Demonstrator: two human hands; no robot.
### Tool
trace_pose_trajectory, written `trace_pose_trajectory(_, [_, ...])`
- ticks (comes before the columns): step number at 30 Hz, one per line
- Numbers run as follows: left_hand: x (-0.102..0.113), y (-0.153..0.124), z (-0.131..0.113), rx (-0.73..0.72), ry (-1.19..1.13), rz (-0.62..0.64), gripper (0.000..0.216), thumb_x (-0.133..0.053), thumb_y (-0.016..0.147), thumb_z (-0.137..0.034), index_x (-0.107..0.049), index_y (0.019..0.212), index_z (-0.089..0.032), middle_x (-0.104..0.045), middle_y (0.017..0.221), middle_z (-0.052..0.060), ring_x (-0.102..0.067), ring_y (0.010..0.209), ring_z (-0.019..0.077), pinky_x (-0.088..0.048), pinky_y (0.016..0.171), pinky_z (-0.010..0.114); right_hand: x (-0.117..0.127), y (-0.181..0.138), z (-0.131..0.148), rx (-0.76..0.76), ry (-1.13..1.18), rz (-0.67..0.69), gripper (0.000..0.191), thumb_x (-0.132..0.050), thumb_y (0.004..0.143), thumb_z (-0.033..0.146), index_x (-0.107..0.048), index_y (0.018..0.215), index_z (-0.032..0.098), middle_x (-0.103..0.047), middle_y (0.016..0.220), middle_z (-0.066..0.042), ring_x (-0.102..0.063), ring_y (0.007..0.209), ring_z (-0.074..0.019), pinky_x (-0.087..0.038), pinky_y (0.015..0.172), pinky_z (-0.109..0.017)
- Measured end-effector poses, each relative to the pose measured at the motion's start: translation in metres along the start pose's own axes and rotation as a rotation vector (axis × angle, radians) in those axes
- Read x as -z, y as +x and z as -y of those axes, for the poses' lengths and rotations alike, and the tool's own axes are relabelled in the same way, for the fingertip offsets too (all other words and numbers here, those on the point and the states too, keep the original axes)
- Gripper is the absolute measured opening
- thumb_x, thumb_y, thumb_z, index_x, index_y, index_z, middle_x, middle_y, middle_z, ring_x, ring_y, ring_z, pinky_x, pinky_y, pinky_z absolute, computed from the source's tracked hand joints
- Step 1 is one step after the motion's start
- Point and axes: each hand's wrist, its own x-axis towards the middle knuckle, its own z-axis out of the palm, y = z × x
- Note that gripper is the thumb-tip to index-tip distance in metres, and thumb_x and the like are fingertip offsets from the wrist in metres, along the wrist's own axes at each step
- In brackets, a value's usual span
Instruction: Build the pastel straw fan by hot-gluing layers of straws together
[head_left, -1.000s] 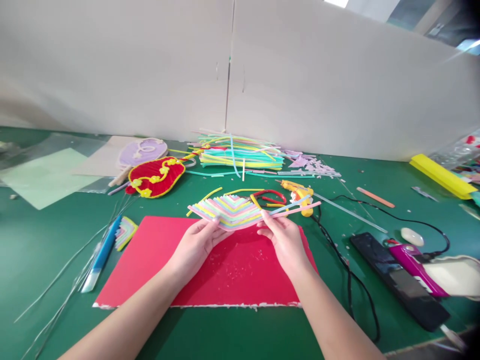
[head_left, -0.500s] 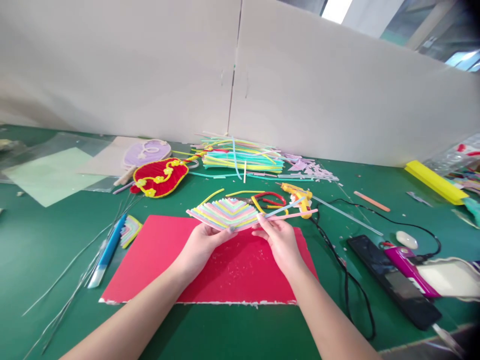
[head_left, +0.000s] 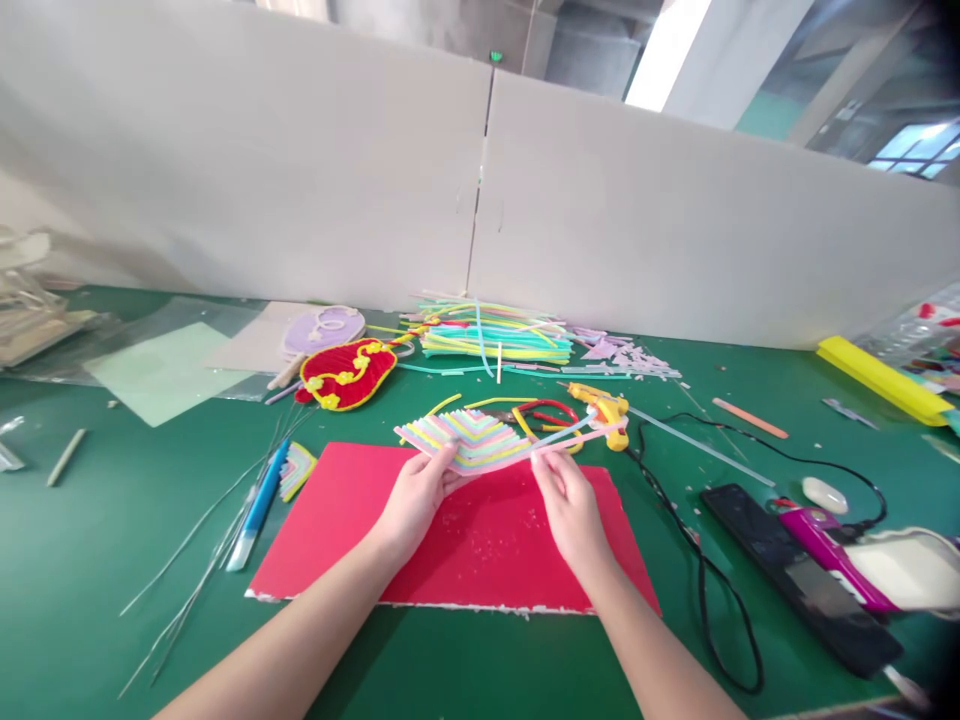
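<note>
A striped panel of pastel pipe cleaners (head_left: 472, 438), laid in nested V shapes, is held over a red board (head_left: 480, 570). My left hand (head_left: 420, 498) pinches its lower edge, thumb on top and fingers underneath. At the panel's right end, my right hand (head_left: 571, 505) has thumb and finger closed on a pink pipe cleaner (head_left: 589, 436) running along the lower edge. The pink end sticks out to the right, alongside a light blue one (head_left: 566, 430). Just behind lie red-handled pliers (head_left: 559, 408), partly covered, and a yellow glue gun (head_left: 611, 415).
At the back lies a pipe-cleaner bundle (head_left: 495, 345) beside lilac scraps (head_left: 630, 358). A red fan-shaped piece (head_left: 349, 378) is at left, with a blue tool (head_left: 260, 505) and thin wires (head_left: 214, 560) nearer. A black phone (head_left: 795, 575) and cable (head_left: 705, 560) lie right.
My left thumb has moved up onto the panel's face. My right hand has shifted slightly away from my left, along the pink pipe cleaner. The camera view has tilted up.
</note>
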Motion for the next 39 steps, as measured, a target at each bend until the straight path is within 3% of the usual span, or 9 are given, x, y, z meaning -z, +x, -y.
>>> trace_pose_trajectory(2, [-0.001,-0.002,0.002,-0.004,0.05,0.008,0.039,-0.075,0.068,-0.045,-0.069,0.087,-0.011,-0.075,0.096,0.013,-0.066,0.105,0.0326,-0.052,0.092,0.043,0.004,-0.014,-0.006,0.03,-0.173,0.035,0.051,-0.046,0.088,0.058,-0.063,0.114,0.018,-0.061,0.124,-0.014,-0.057,0.117,-0.0279,-0.047,0.1,-0.041])
trace_pose_trajectory(4, [-0.003,-0.006,0.003,-0.032,0.138,0.018,0.041,-0.075,0.066,-0.046,-0.068,0.087,-0.012,-0.074,0.097,0.013,-0.066,0.103,0.0323,-0.052,0.093,0.042,0.009,-0.027,-0.014,0.047,-0.371,0.081,0.059,-0.041,0.089,0.059,-0.058,0.125,0.015,-0.054,0.134,-0.016,-0.047,0.129,-0.0308,-0.042,0.105,-0.045])
trace_pose_trajectory(8, [-0.005,-0.011,0.003,-0.158,0.3,0.012,0.049,-0.073,0.067,-0.046,-0.062,0.104,-0.016,-0.073,0.101,0.008,-0.068,0.096,0.0268,-0.053,0.087,0.037,0.02,-0.042,-0.027,0.118,-0.644,0.148,0.065,-0.035,0.091,0.059,-0.05,0.136,0.015,-0.047,0.143,-0.013,-0.036,0.137,-0.032,-0.033,0.112,-0.05])
trace_pose_trajectory(13, [0.004,-0.004,-0.001,-0.259,0.431,-0.089,0.044,-0.069,0.071,-0.043,-0.055,0.106,-0.019,-0.069,0.085,0.002,-0.069,0.076,0.0201,-0.055,0.067,0.028,0.026,-0.037,-0.029,0.106,-0.719,0.207,0.07,-0.032,0.092,0.059,-0.047,0.139,0.009,-0.042,0.146,-0.014,-0.033,0.138,-0.0334,-0.031,0.113,-0.051])
trace_pose_trajectory(17, [0.009,0.002,0.0,-0.271,0.509,-0.106,0.042,-0.069,0.068,-0.041,-0.057,0.102,-0.019,-0.068,0.082,0.001,-0.068,0.074,0.0205,-0.054,0.065,0.028,0.027,-0.027,-0.033,0.083,-0.637,0.19,0.069,-0.031,0.092,0.059,-0.052,0.135,0.01,-0.044,0.145,-0.014,-0.036,0.137,-0.0323,-0.032,0.113,-0.049])
trace_pose_trajectory(22, [0.006,-0.001,-0.004,-0.278,0.592,-0.11,0.029,-0.065,0.07,-0.043,-0.067,0.082,-0.017,-0.07,0.084,0.004,-0.066,0.082,0.0223,-0.052,0.07,0.027,0.028,-0.024,-0.037,0.027,-0.411,0.027,0.066,-0.026,0.093,0.058,-0.065,0.121,0.012,-0.057,0.132,-0.016,-0.05,0.127,-0.0283,-0.041,0.108,-0.043])
trace_pose_trajectory(26, [0.008,0.0,-0.007,-0.265,0.585,-0.09,0.036,-0.067,0.069,-0.046,-0.069,0.09,-0.017,-0.071,0.084,0.006,-0.067,0.081,0.0228,-0.053,0.069,0.029,0.03,-0.025,-0.032,0.009,-0.28,-0.062,0.058,-0.035,0.092,0.057,-0.067,0.117,0.016,-0.062,0.127,-0.014,-0.056,0.122,-0.0273,-0.045,0.104,-0.043])
trace_pose_trajectory(31, [0.012,0.005,-0.005,-0.261,0.552,-0.059,0.04,-0.073,0.063,-0.046,-0.069,0.09,-0.017,-0.07,0.077,0.005,-0.068,0.074,0.0221,-0.054,0.065,0.029,0.036,-0.024,-0.022,-0.015,-0.176,-0.054,0.049,-0.047,0.088,0.054,-0.068,0.114,0.017,-0.063,0.125,-0.013,-0.057,0.119,-0.027,-0.046,0.102,-0.043])
trace_pose_trajectory(39, [0.01,0.004,-0.007,-0.291,0.509,-0.064,0.041,-0.076,0.062,-0.05,-0.068,0.086,-0.018,-0.071,0.078,0.005,-0.068,0.074,0.021,-0.056,0.066,0.029,0.036,-0.013,-0.006,-0.202,0.123,-0.01,0.039,-0.064,0.076,0.054,-0.072,0.087,0.018,-0.073,0.095,-0.009,-0.066,0.098,-0.0273,-0.051,0.087,-0.038])
